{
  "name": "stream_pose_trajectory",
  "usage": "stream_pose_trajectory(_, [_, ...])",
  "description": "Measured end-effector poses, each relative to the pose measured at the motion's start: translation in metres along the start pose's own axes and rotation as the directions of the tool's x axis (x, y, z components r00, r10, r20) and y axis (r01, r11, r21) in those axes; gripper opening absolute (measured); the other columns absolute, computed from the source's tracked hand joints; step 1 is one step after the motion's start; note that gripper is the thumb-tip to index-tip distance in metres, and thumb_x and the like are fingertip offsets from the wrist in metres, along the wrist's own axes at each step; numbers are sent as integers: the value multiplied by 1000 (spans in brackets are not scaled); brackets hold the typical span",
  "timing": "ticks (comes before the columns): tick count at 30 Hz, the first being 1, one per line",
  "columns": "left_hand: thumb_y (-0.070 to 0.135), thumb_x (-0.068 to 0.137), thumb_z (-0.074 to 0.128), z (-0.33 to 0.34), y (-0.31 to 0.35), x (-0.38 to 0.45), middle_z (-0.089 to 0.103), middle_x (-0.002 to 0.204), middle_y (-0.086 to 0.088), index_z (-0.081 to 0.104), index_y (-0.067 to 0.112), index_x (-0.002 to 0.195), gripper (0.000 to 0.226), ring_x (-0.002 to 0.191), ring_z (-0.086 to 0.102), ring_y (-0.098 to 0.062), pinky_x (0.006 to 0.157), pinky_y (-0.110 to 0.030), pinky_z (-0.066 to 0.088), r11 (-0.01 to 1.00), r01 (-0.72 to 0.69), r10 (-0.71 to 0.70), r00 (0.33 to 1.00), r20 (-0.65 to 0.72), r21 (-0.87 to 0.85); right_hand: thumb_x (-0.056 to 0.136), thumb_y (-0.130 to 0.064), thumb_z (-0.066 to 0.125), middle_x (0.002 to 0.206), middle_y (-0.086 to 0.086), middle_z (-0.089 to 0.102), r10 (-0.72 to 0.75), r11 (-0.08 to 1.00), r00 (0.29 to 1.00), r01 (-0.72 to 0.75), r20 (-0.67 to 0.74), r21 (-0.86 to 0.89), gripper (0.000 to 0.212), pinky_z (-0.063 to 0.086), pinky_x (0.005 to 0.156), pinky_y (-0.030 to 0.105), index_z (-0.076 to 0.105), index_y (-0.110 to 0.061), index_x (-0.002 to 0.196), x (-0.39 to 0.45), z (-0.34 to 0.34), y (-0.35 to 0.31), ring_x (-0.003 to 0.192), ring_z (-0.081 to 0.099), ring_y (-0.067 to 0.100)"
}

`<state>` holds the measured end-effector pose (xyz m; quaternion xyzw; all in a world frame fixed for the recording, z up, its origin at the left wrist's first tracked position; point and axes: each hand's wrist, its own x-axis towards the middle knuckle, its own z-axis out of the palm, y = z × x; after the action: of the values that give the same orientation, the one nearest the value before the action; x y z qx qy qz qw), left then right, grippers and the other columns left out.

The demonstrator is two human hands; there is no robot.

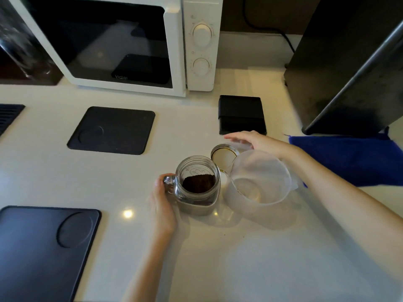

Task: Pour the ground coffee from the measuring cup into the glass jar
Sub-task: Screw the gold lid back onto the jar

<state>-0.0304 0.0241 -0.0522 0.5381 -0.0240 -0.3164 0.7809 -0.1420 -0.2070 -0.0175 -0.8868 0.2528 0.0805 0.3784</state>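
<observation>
A glass jar (pixel 197 199) with a side handle stands upright on the white counter, dark ground coffee inside it. My left hand (pixel 162 202) is wrapped around the jar's handle. Just right of the jar stands a translucent plastic measuring cup (pixel 259 177), which looks empty. My right hand (pixel 255 141) hovers behind the cup with fingers spread flat, holding nothing. A round jar lid (pixel 223 156) lies upside down behind the jar, under my right fingertips.
A white microwave (pixel 122 44) stands at the back. A black box (pixel 242 115) sits behind my right hand, a blue cloth (pixel 349 158) lies to the right beside a tall black appliance (pixel 340 68). Two black mats (pixel 111 129) (pixel 41 249) lie on the left.
</observation>
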Motion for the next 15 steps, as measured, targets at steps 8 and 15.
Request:
stream_pose_trajectory(8, [37,87,35,-2,3,-2,48,54,7,54,24,54,40,56,43,-9,55,-24,38,999,-14,14,1000,9,36,76,-22,76,137,6,30,-12,990,997,23,76,-142,74,18,104,48,30,-53,124,22,4,1,120,21,21])
stream_pose_trajectory(15, [37,93,34,-4,-1,-2,49,54,7,55,24,53,47,57,45,-8,57,-23,39,999,40,-39,999,-30,14,68,-23,81,112,-9,57,-4,990,994,20,-109,142,59,45,83,19,52,-25,120,3,-10,-18,107,53,10])
